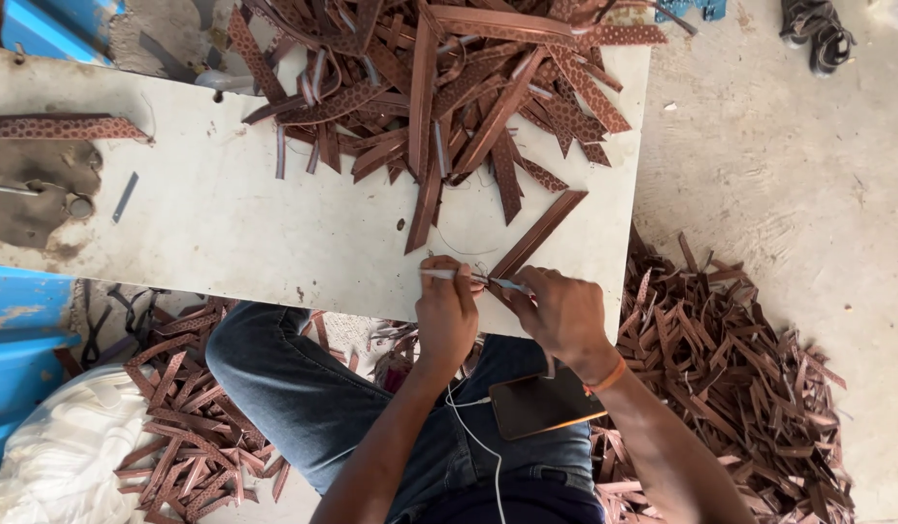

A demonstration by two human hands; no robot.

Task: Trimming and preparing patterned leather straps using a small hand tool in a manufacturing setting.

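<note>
Left hand (446,309) pinched thin metal tool (468,278) | right hand (563,311) gripped brown strap (536,236) | desk (226,233) lower centre | strap pile (449,87) up top

Setting: pale concrete floor (789,165), dusty and cracked, in bright daylight. Furniture: white worn board (226,233) serving as work surface, stained and scuffed. Blue metal frame (17,340) at left edge. White cloth bundle (66,456) at lower left. Dark sandals (818,34) at upper right on the floor.
</note>
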